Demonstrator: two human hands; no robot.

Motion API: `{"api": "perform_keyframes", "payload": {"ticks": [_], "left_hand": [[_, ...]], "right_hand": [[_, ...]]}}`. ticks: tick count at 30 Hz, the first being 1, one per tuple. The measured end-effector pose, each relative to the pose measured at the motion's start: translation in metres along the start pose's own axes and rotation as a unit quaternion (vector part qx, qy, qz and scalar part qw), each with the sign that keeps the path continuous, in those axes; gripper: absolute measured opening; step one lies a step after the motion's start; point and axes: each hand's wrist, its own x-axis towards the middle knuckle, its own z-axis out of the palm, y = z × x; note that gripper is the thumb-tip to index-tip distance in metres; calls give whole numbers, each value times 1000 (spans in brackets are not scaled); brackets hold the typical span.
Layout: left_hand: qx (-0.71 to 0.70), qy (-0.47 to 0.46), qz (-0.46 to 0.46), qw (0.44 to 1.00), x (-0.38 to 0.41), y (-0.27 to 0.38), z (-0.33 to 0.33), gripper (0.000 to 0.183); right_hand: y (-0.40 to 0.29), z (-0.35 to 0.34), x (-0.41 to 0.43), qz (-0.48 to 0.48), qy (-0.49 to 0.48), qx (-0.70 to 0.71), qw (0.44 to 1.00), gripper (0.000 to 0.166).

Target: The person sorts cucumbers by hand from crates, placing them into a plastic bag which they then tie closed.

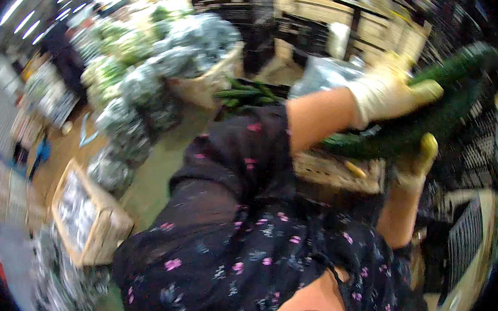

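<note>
Both my hands wear pale, yellowish gloves. At upper right, my left hand [392, 90] is closed around long dark green cucumbers [459, 67], its thumb lying across them. Lower down, my right hand [415, 159] grips the same bunch from below, its thumb tip showing; the cucumbers hide most of its fingers. How many cucumbers there are is blurred. Beneath them stands a crate or box [341, 172] with a small yellow piece on its edge.
Smaller green vegetables [247, 93] lie beyond my left forearm. Bagged leafy heads [135, 79] are heaped on the left, near a light-framed box [92, 217]. A clear plastic bag [327, 75] lies ahead. Dark crates [474, 148] stand at right.
</note>
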Motion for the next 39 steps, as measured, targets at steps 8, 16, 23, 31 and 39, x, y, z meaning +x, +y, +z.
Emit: {"api": "perform_keyframes", "payload": {"ticks": [8,16,23,31,39], "left_hand": [[-133,-22,97,986,4,-15,-18,49],[129,75,133,980,-56,-18,-45,70],[14,-242,-164,956,0,-85,-7,22],[-498,-170,-165,834,18,-47,-129,50],[-522,-168,-212,809,22,-53,-137,54]], "right_hand": [[-15,27,18,-23,-58,153,986,78],[-59,-18,31,-176,53,112,977,76],[-60,-5,49,-186,33,107,976,71],[-86,10,73,-186,-7,144,972,62],[-10,73,142,-287,-30,-19,957,53]]}}
